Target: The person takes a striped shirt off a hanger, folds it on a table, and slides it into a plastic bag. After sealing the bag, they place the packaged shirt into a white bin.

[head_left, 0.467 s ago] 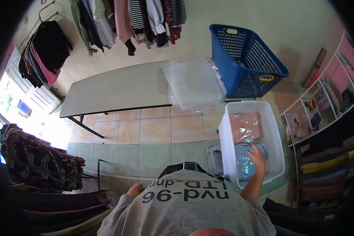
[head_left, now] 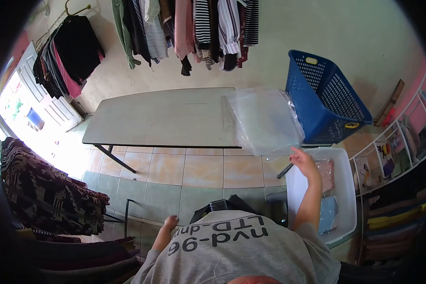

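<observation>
My right hand [head_left: 306,164] is raised over the near left rim of the white plastic bin [head_left: 346,189], fingers apart and holding nothing. Its fingertips are close to the lower right corner of the clear plastic bags [head_left: 267,118] on the table's right end. Inside the bin lie a pink packet [head_left: 325,175] and a light blue packet [head_left: 327,214], both in clear wrap. Low at the left of my body, my left hand [head_left: 170,222] looks empty, its fingers loosely apart and touching nothing.
The long grey table [head_left: 161,116] stands ahead. A blue basket [head_left: 324,104] sits at its right end. Clothes [head_left: 201,28] hang on the wall. Patterned garments [head_left: 52,189] hang at the left; a white wire shelf [head_left: 381,151] and folded cloths [head_left: 397,220] are at the right.
My right hand has moved up and left, away from the blue packet to near the plastic bags. The view has shifted, so the table and basket appear farther right and lower.
</observation>
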`<state>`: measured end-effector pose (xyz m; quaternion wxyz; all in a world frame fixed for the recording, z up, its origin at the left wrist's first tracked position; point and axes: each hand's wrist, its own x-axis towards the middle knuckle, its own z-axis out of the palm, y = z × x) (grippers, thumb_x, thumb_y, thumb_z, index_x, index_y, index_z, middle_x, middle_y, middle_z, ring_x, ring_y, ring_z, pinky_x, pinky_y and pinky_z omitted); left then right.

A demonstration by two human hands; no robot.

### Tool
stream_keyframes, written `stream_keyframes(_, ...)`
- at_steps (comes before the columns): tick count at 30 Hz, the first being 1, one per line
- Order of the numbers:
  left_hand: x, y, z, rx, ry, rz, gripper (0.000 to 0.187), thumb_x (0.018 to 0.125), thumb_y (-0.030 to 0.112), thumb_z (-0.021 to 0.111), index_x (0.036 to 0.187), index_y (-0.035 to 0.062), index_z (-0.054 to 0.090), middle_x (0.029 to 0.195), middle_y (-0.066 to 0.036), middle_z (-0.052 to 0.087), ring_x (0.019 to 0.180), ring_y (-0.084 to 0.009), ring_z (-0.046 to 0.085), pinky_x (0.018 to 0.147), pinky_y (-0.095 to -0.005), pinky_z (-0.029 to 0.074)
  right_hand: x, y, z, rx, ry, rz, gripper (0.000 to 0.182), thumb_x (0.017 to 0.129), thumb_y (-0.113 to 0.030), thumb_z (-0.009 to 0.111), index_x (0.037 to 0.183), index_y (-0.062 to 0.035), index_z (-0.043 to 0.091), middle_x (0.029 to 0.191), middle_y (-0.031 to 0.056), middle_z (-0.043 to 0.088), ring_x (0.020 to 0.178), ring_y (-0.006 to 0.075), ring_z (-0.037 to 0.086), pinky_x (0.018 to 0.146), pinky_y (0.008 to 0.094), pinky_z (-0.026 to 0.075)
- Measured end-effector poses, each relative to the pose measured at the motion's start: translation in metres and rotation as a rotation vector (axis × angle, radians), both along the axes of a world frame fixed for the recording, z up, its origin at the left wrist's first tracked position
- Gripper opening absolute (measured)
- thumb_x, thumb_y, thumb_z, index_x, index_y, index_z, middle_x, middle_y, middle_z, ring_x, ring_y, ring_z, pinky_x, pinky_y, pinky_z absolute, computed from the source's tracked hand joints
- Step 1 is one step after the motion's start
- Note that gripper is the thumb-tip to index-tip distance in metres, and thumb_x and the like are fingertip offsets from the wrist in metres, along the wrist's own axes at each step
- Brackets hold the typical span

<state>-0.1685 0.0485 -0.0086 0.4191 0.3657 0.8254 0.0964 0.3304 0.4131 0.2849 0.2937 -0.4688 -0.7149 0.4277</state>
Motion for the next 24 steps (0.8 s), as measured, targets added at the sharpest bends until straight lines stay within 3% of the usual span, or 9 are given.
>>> stream_keyframes(6, -0.048, 0.165, 0.091, 0.523, 0.236, 0.095, 0.038, 0.078, 0.018, 0.062, 0.114, 0.0118, 0.053, 0.116, -0.017, 0.054, 0.110, -0.0338, 0.048, 0.093, -0.0389, 0.039, -0.074, 0.106, 0.115, 0.241, -0.004, 0.064, 0.038, 0.086, -0.009, 0.055, 0.123, -0.0033, 0.049, 0.097, 0.0098, 0.062, 0.085, 0.0124, 0.059, 0.075, 0.0249, 0.046)
stream_keyframes(8, -0.065, 0.218, 0.123, 0.786, 0.300, 0.161, 0.038, 0.078, 0.017, 0.061, 0.115, 0.0119, 0.052, 0.125, -0.018, 0.046, 0.117, -0.0354, 0.041, 0.098, -0.0410, 0.034, -0.103, 0.136, 0.159, 0.267, 0.175, 0.134, 0.033, 0.089, -0.013, 0.053, 0.120, -0.0025, 0.052, 0.097, 0.0083, 0.061, 0.087, 0.0116, 0.057, 0.079, 0.0243, 0.044)
stream_keyframes(11, -0.096, 0.284, 0.146, 0.815, 0.475, 0.122, 0.039, 0.078, 0.016, 0.061, 0.116, 0.0122, 0.052, 0.129, -0.021, 0.040, 0.120, -0.0373, 0.036, 0.099, -0.0432, 0.032, -0.144, 0.192, 0.212, 0.394, 0.171, 0.076, 0.031, 0.090, -0.017, 0.051, 0.117, -0.0015, 0.054, 0.095, 0.0069, 0.061, 0.085, 0.0114, 0.055, 0.079, 0.0233, 0.043)
stream_keyframes(16, -0.139, 0.351, 0.144, 0.606, 0.539, 0.117, 0.051, 0.078, 0.024, 0.062, 0.125, 0.0156, 0.044, 0.135, -0.026, 0.029, 0.126, -0.0438, 0.024, 0.101, -0.0513, 0.026, -0.203, 0.310, 0.289, 0.642, 0.150, 0.119, 0.029, 0.091, -0.022, 0.049, 0.113, -0.0043, 0.057, 0.090, 0.0027, 0.061, 0.078, 0.0093, 0.053, 0.068, 0.0231, 0.043)
stream_keyframes(18, -0.147, 0.370, 0.147, 0.278, 0.422, 0.205, 0.067, 0.078, 0.038, 0.059, 0.135, 0.0189, 0.030, 0.142, -0.028, 0.012, 0.132, -0.0447, 0.008, 0.101, -0.0592, 0.017, -0.231, 0.353, 0.331, 0.713, 0.135, 0.077, 0.030, 0.091, -0.026, 0.048, 0.111, -0.0057, 0.059, 0.088, 0.0010, 0.061, 0.076, 0.0096, 0.054, 0.064, 0.0232, 0.043)
stream_keyframes(19, -0.145, 0.380, 0.151, 0.280, 0.419, 0.209, 0.067, 0.078, 0.038, 0.059, 0.135, 0.0189, 0.030, 0.142, -0.028, 0.012, 0.132, -0.0447, 0.008, 0.101, -0.0592, 0.017, -0.246, 0.373, 0.351, 0.763, 0.167, 0.054, 0.033, 0.090, -0.031, 0.049, 0.109, -0.0059, 0.059, 0.086, 0.0008, 0.062, 0.073, 0.0103, 0.054, 0.063, 0.0232, 0.043)
stream_keyframes(20, -0.140, 0.387, 0.158, 0.140, 0.396, 0.222, 0.075, 0.078, 0.046, 0.056, 0.138, 0.0195, 0.021, 0.143, -0.028, 0.003, 0.132, -0.0443, 0.000, 0.101, -0.0617, 0.011, -0.261, 0.393, 0.371, 0.811, 0.199, 0.030, 0.037, 0.089, -0.036, 0.049, 0.108, -0.0062, 0.060, 0.084, 0.0006, 0.062, 0.071, 0.0110, 0.055, 0.061, 0.0232, 0.043)
stream_keyframes(22, -0.138, 0.394, 0.153, -0.034, 0.345, 0.198, 0.092, 0.077, 0.061, 0.048, 0.143, 0.0185, -0.001, 0.142, -0.028, -0.018, 0.131, -0.0447, -0.018, 0.099, -0.0647, -0.003, -0.285, 0.434, 0.419, 0.821, 0.061, -0.049, 0.039, 0.090, -0.037, 0.044, 0.116, -0.0105, 0.056, 0.101, 0.0003, 0.061, 0.083, 0.0104, 0.056, 0.070, 0.0249, 0.044)
stream_keyframes(24, -0.137, 0.395, 0.153, -0.050, 0.324, 0.192, 0.093, 0.077, 0.061, 0.047, 0.142, 0.0175, -0.003, 0.141, -0.028, -0.019, 0.130, -0.0448, -0.019, 0.099, -0.0649, -0.003, -0.311, 0.478, 0.458, 1.115, 0.162, -0.176, 0.049, 0.085, -0.045, 0.051, 0.102, -0.0004, 0.060, 0.079, 0.0069, 0.063, 0.064, 0.0166, 0.057, 0.063, 0.0301, 0.044)
